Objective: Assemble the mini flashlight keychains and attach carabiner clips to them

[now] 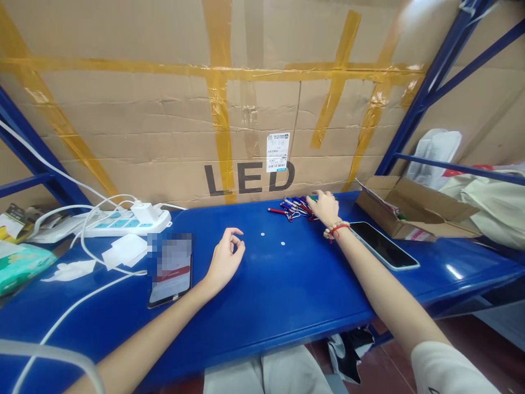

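My left hand (225, 257) hovers over the blue shelf top (287, 290), fingers loosely curled with thumb and forefinger near each other and nothing visible between them. It lies just right of a phone with a lit screen (169, 271). My right hand (326, 208), with a bead bracelet at the wrist, reaches to the back and rests on a pile of small red and blue pen-like items (292, 208). Its fingers are curled down onto the pile. Two small white discs (273, 239) lie on the blue surface between my hands.
A second phone with a dark screen (383, 244) lies right of my right arm. An open cardboard box (414, 213) stands at the right. A white power strip (127, 221) with charger and cables sits at the left. A large taped LED carton (246, 109) forms the back wall.
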Demonstrator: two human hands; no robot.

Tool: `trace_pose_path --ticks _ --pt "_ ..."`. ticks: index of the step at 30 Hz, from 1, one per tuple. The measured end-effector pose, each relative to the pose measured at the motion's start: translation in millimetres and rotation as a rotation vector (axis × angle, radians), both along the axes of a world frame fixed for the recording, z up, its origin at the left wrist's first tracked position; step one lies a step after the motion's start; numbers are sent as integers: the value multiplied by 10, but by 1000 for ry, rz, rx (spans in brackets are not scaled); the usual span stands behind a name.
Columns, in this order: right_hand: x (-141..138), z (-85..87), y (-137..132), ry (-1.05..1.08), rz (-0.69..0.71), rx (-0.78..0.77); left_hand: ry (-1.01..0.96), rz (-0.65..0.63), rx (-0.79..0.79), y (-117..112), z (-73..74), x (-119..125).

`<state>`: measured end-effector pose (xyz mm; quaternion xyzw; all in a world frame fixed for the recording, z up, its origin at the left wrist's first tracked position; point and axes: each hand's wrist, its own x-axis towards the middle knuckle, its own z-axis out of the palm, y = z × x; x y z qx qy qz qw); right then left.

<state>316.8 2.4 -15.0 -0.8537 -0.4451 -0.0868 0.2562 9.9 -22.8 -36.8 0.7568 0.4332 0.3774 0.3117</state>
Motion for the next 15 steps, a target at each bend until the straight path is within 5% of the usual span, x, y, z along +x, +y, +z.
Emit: trace_pose_path --ticks 5,15 --pt "436 -170 -39 57 -180 -71 -4 -23 7 -13 -14 -1" --pt "596 -257 85 39 129 -131 -13 -24 -33 -39 13 13"
